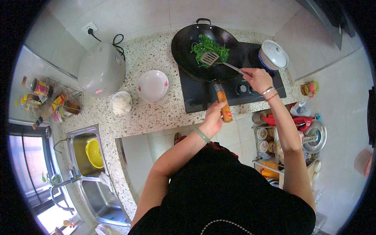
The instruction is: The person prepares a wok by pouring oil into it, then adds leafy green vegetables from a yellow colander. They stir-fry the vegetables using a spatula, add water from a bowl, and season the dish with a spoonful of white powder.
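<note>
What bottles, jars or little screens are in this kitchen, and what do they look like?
Bottles: wire rack at far left, dark with red and yellow labels.
Rice cooker: on the counter by the wall, rounded grey, small red display low on its front.
Jars: shelf rack under the right arm, round, pale lids.
Packets: lower in that rack, orange and yellow.

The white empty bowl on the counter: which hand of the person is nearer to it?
Left. The left hand grips the wok handle, right of the bowl; the right hand holds the spatula, farther right.

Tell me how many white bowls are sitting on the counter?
2: an empty white bowl beside the rice cooker, and a smaller bowl of rice just in front of the cooker. Others may be hidden.
</note>
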`<action>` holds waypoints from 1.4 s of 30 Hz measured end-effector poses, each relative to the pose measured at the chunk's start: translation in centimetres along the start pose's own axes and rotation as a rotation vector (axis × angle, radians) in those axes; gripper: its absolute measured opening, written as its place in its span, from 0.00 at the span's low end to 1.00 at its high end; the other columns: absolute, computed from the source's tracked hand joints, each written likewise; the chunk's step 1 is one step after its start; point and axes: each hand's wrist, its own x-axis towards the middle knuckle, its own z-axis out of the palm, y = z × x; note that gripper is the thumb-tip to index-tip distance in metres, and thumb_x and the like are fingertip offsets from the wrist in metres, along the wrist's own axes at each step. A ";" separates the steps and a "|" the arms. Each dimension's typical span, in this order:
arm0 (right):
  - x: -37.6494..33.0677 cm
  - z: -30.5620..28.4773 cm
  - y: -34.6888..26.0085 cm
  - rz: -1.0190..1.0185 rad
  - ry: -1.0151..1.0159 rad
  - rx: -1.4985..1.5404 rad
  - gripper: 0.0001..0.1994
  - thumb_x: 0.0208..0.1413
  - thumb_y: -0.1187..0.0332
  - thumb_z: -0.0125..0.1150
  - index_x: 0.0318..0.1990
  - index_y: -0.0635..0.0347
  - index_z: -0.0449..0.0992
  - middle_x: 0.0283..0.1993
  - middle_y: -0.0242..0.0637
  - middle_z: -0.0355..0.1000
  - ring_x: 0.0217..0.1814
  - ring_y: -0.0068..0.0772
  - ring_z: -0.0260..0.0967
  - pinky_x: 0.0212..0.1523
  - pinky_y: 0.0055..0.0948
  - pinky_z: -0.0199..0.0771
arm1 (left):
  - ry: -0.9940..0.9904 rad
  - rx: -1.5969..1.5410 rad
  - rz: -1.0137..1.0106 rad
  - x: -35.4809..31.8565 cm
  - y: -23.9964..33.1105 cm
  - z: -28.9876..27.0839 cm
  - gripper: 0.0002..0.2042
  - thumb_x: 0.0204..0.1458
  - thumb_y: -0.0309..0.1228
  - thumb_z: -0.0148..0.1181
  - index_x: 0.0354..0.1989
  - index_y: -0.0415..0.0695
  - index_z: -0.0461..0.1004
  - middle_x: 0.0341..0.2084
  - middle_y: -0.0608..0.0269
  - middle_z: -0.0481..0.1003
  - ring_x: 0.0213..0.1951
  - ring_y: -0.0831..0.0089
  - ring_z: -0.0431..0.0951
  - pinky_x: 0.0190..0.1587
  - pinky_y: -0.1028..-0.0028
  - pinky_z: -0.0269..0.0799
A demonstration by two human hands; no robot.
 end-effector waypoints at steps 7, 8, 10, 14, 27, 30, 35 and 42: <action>-2.4 -8.3 0.4 0.075 0.012 -0.177 0.12 0.47 0.60 0.62 0.41 0.42 0.80 0.34 0.39 0.76 0.37 0.44 0.74 0.37 0.38 0.74 | 0.208 0.026 0.167 -0.3 0.3 1.4 0.11 0.54 0.33 0.56 0.45 0.50 0.67 0.41 0.68 0.68 0.45 0.76 0.66 0.48 0.67 0.59; -2.1 -8.4 1.0 0.093 0.010 -0.218 0.12 0.47 0.60 0.62 0.41 0.42 0.80 0.34 0.39 0.76 0.37 0.44 0.74 0.37 0.39 0.74 | 0.215 0.015 0.170 -0.3 0.6 1.5 0.11 0.54 0.34 0.56 0.45 0.50 0.67 0.41 0.68 0.69 0.45 0.76 0.66 0.48 0.67 0.58; -0.6 -8.4 1.9 0.121 0.006 -0.298 0.12 0.46 0.60 0.63 0.40 0.42 0.80 0.35 0.39 0.76 0.37 0.45 0.74 0.38 0.39 0.74 | 0.177 0.024 0.153 0.5 0.6 0.9 0.12 0.54 0.33 0.56 0.46 0.49 0.67 0.40 0.68 0.69 0.45 0.76 0.66 0.48 0.67 0.60; 4.0 -5.3 3.3 0.111 -0.029 -0.174 0.14 0.45 0.60 0.64 0.42 0.43 0.79 0.38 0.41 0.76 0.39 0.45 0.74 0.41 0.39 0.73 | 0.001 0.065 0.110 2.4 -0.4 -1.2 0.39 0.48 0.34 0.62 0.66 0.42 0.44 0.55 0.62 0.61 0.55 0.70 0.62 0.55 0.61 0.57; 2.8 -2.7 0.4 -0.370 0.262 -0.201 0.15 0.49 0.63 0.59 0.47 0.39 0.75 0.30 0.32 0.70 0.28 0.42 0.71 0.26 0.38 0.72 | 0.055 0.001 0.062 0.4 -0.5 -0.8 0.17 0.51 0.23 0.55 0.50 0.42 0.63 0.40 0.59 0.70 0.43 0.66 0.73 0.44 0.64 0.71; -0.2 -3.9 -0.4 -0.440 0.302 -0.283 0.15 0.49 0.64 0.59 0.47 0.39 0.74 0.29 0.31 0.68 0.25 0.40 0.70 0.21 0.36 0.70 | 0.060 -0.033 0.089 0.6 -0.9 -0.5 0.16 0.51 0.23 0.54 0.49 0.41 0.64 0.39 0.60 0.71 0.42 0.67 0.73 0.45 0.65 0.70; -4.1 -4.4 -0.2 -0.415 0.273 -0.245 0.15 0.49 0.63 0.59 0.46 0.40 0.75 0.27 0.32 0.66 0.23 0.37 0.70 0.20 0.33 0.69 | 0.019 -0.034 0.091 0.3 -0.8 -0.4 0.15 0.52 0.23 0.53 0.48 0.42 0.65 0.37 0.62 0.70 0.41 0.68 0.73 0.45 0.67 0.69; -2.8 -0.6 -0.8 -0.014 0.029 0.058 0.12 0.52 0.58 0.56 0.44 0.43 0.78 0.35 0.42 0.75 0.36 0.47 0.73 0.36 0.42 0.74 | -0.021 0.005 0.063 -0.3 -0.8 0.0 0.13 0.52 0.23 0.53 0.47 0.41 0.65 0.37 0.62 0.69 0.40 0.68 0.73 0.43 0.67 0.70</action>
